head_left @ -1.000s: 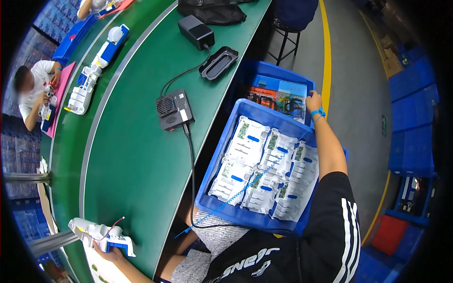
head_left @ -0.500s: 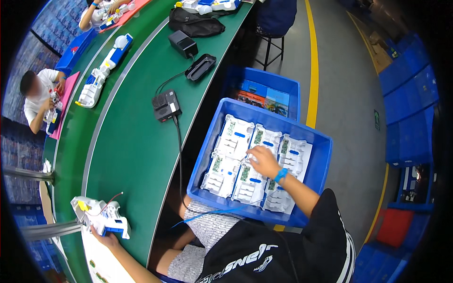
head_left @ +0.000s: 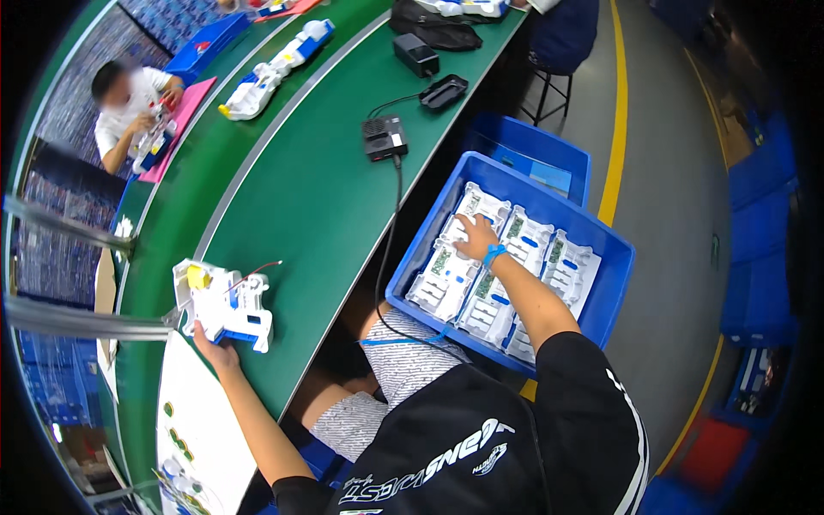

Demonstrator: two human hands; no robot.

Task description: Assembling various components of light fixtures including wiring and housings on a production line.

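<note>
On the green bench, a white plastic housing [head_left: 225,300] lies with a yellow part, a blue lower edge and a thin red wire sticking out. My left hand [head_left: 216,350] is closed on its near edge, with the thumb in sight and the other fingers partly hidden underneath. To my right, a blue bin [head_left: 620,257] holds several white housings [head_left: 442,283] in rows, each with a green circuit board and a blue part. My right hand [head_left: 477,240], a blue band round its wrist, reaches over the far-left housing [head_left: 474,204], fingers apart and touching or just above it.
A black box-shaped device [head_left: 384,137] with a cable, a black tray [head_left: 444,92], a black adapter [head_left: 415,55] and a black bag [head_left: 433,27] lie along the bench. Metal bars [head_left: 86,318] cross at left. Across the bench sits a co-worker [head_left: 129,112]. Another blue bin [head_left: 566,154] stands behind mine.
My right hand has moved from the middle of the bin to its far-left housing. The view has shifted, and my left hand stays at the housing on the bench.
</note>
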